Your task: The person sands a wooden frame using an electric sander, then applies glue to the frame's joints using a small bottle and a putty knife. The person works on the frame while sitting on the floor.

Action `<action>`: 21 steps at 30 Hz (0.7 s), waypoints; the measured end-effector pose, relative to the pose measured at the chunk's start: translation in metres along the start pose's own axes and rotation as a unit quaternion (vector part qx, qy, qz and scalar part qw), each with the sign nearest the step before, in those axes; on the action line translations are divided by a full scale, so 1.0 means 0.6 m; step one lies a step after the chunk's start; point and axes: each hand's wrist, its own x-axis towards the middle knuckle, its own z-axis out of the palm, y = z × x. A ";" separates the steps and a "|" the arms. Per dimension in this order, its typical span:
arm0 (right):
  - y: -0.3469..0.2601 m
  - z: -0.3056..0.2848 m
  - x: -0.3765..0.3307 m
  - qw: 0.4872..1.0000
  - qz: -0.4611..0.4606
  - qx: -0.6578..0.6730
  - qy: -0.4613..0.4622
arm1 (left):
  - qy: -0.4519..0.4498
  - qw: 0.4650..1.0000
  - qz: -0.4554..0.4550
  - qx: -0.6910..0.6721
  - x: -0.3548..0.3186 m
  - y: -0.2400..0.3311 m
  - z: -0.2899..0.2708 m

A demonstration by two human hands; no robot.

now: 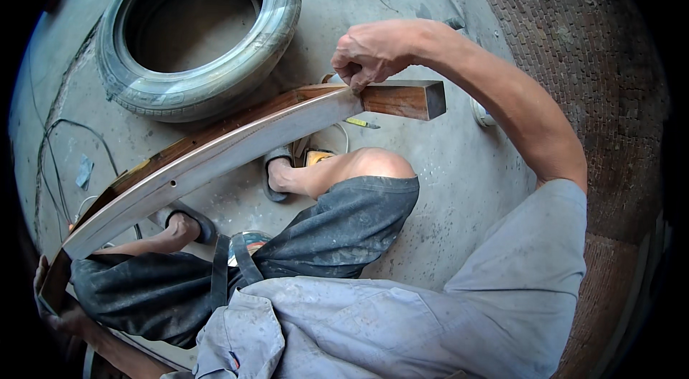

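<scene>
A long wooden beam (396,100) with dark reddish-brown sides and a pale front face (215,160) slants across, in front of my knees. A small dark hole sits in the pale face, left of its middle. At the far right end, my right hand (369,52) is closed in a pinch against the beam's upper edge, where pale face meets brown wood. Whatever lies between those fingertips is too hidden to name. My left hand (54,300) wraps round the beam's lower left end, partly in shadow.
A worn tyre (183,88) lies on the concrete floor beyond the beam. Black cables (50,142) run along the left. A yellow-green pen-like item (362,123) and a yellow object (318,156) lie near my foot. Brick paving (560,27) borders the right.
</scene>
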 end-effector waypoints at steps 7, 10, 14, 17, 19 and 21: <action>0.000 -0.018 0.010 0.996 0.062 0.038 -0.051 | 0.008 0.999 0.001 0.051 -0.005 0.020 0.019; 0.010 -0.021 0.018 0.989 0.092 0.083 -0.085 | 0.019 1.000 -0.012 0.022 -0.002 0.014 0.014; 0.029 -0.027 0.034 0.978 0.102 0.126 -0.132 | -0.004 0.998 0.019 0.064 0.003 -0.003 -0.006; 0.048 -0.026 0.040 0.975 0.111 0.119 -0.152 | 0.002 0.997 0.002 0.076 0.002 -0.006 -0.012; 0.064 -0.024 0.033 0.966 0.108 0.182 -0.148 | 0.003 0.998 -0.004 0.059 0.003 -0.010 -0.014; 0.065 -0.019 0.018 0.960 0.107 0.225 -0.131 | 0.003 0.999 -0.008 0.031 0.003 -0.007 -0.010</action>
